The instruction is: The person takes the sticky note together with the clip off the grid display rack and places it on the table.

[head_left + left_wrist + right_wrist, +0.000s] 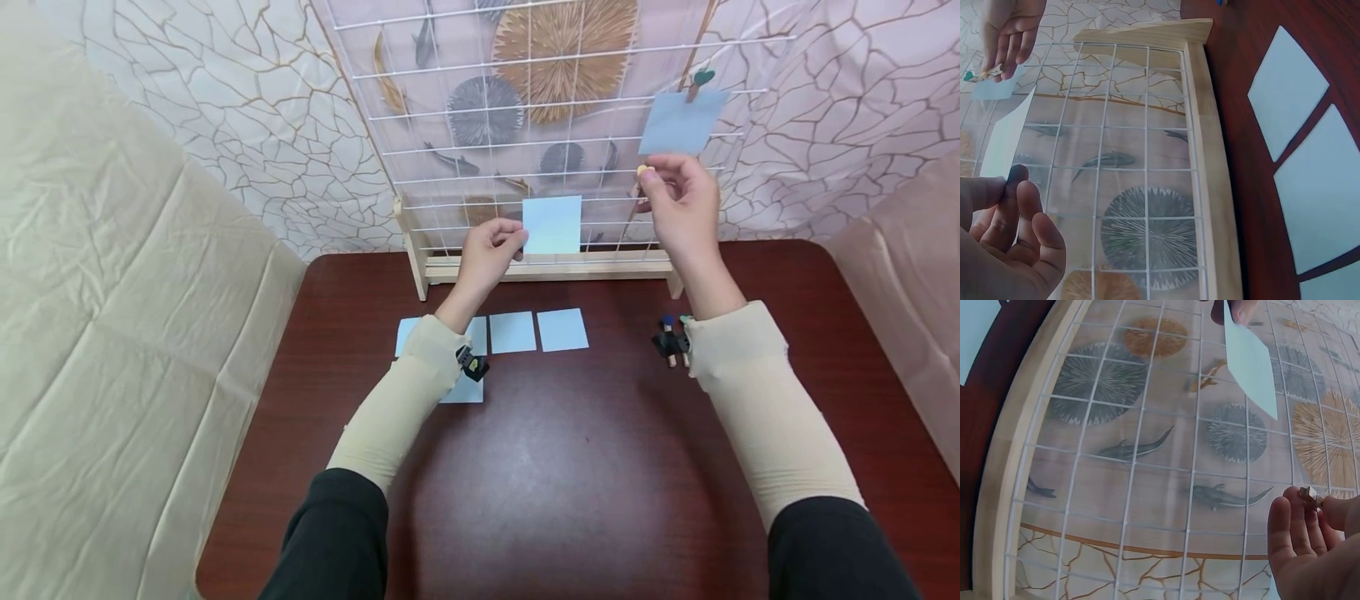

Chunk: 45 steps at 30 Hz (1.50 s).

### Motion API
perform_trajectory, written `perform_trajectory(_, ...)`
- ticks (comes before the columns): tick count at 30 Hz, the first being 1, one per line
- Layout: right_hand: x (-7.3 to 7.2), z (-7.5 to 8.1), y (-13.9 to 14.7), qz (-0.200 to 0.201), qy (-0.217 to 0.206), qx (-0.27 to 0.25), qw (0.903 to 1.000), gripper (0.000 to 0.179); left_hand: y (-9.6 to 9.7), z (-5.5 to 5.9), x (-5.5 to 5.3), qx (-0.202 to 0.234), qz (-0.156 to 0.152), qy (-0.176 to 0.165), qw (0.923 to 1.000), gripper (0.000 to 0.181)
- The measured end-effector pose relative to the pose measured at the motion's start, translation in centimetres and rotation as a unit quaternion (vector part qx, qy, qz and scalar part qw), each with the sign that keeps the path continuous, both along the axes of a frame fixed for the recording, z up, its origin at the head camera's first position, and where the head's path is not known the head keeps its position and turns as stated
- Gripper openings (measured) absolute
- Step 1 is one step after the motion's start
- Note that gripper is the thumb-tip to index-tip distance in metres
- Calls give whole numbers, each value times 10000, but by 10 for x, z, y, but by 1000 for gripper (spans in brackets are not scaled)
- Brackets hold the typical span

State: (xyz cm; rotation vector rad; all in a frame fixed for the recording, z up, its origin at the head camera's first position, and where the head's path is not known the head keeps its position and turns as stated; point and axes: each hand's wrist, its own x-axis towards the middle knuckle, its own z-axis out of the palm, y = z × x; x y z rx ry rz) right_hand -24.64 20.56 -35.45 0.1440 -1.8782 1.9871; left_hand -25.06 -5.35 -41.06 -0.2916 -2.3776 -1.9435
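My left hand [483, 254] pinches the left edge of a light blue paper square [552, 225] between thumb and fingertips. The square is upright in front of the lower part of a white wire grid [450, 152]. My right hand [686, 204] is raised before the grid's right side, thumb and fingers pinching a small wooden clothespin [1310, 496] with a yellow end [643, 170]. Just above that hand, another blue square [682, 123] hangs from the grid by a clothespin with a green heart [702, 77].
The grid stands in a wooden base [547, 272] at the table's far edge. Several blue squares [562, 330] lie on the dark red table [585, 467], some partly behind my left forearm. Small pegs [668, 337] with coloured ends lie by my right wrist. A patterned cloth [247, 108] hangs behind.
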Motion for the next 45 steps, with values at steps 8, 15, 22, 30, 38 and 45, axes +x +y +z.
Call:
perform_trajectory(8, 8, -17, 11, -226, -129, 587, 9979, 12, -6, -17, 6, 120, 48, -22, 9999, 19)
perform_trajectory(15, 13, -35, 24, -308, -350, 540, 9975, 14, -13, -37, 14, 19, 167, -431, 9989, 21)
perform_trajectory(22, 18, -53, 35, -324, -507, 870, 9944, 15, -20, -47, 20, 134, 291, -758, 9966, 21)
perform_trajectory(30, 24, -75, 43, -379, -726, 1133, 9902, 24, -24, -56, 27, 226, 282, -835, 9959, 20)
perform_trajectory(38, 41, -78, 42, -395, -978, 989, 9895, 11, -29, -65, 39, 324, 266, -866, 9954, 20)
perform_trajectory(45, 45, -103, 59, -455, -1445, 828, 9850, 19, -34, -71, 47, 295, 340, -981, 9942, 19)
